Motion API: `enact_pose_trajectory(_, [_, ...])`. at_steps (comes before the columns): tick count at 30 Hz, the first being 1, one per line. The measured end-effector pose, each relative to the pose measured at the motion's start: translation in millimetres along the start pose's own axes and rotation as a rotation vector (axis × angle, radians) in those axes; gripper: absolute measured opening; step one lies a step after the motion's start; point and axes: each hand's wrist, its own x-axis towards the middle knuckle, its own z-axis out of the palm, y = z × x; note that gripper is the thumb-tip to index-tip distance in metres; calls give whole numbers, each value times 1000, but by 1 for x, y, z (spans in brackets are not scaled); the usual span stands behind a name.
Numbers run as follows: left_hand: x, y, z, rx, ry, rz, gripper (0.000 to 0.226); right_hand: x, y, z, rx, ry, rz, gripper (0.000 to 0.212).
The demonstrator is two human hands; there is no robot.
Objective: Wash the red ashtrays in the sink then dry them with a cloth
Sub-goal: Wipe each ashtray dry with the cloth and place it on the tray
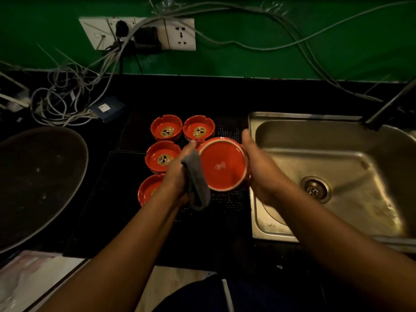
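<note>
Gripping a red ashtray (221,164) (underside showing) is the right hand (261,170) — the left hand (177,173) clutches a grey cloth (197,183) against its edge.

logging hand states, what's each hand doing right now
Left hand: holding the grey cloth.
Right hand: holding the upturned red ashtray.

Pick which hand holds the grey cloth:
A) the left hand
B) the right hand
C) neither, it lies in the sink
A: the grey cloth hangs from the left hand, beside the ashtray that the right hand grips with its underside toward the camera.
</note>
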Motion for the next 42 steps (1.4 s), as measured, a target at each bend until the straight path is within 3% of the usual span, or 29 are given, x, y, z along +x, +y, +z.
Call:
enact_pose_trajectory(2, [-6,-1,5,-90,29,21,44,-11,19,15,143,-28,10,73])
enact_pose_trajectory(6, [-13,-1,15,-33,52,-56,43,-8,15,21,117,214,-120,53])
enact_pose_trajectory(9, [-10,11,5,165,76,-2,43,-8,9,7,-54,72,-139,46])
enact_pose_trajectory(12, [-11,21,-5,390,-38,12,43,-9,6,0,-151,-47,-149,25])
enact_pose_trajectory(17, [-7,27,6,766,-77,118,41,-10,12,3,-440,-151,-177,32])
enact_pose_trajectory(21, [2,6,5,744,-9,303,45,-17,22,10,-119,38,-101,38])
enact_pose_trajectory(25, [10,-10,-4,753,-9,378,48,-18,27,5,54,17,187,50])
enact_pose_trajectory(29, [7,-22,8,944,164,600,33,-16,31,13,173,28,338,51])
enact_pose_trajectory(32, [-4,-33,21,1112,90,744,36,-16,30,13,374,13,475,37])
enact_pose_trajectory(36, [-8,-46,18,1240,-82,748,55,-8,34,11,549,123,466,31])
enact_pose_trajectory(39, [-15,-59,9,1267,-146,887,54,6,28,11,614,294,376,31])
enact_pose_trajectory(42, [-15,-63,4,1322,-150,982,54,11,22,13,639,351,314,33])
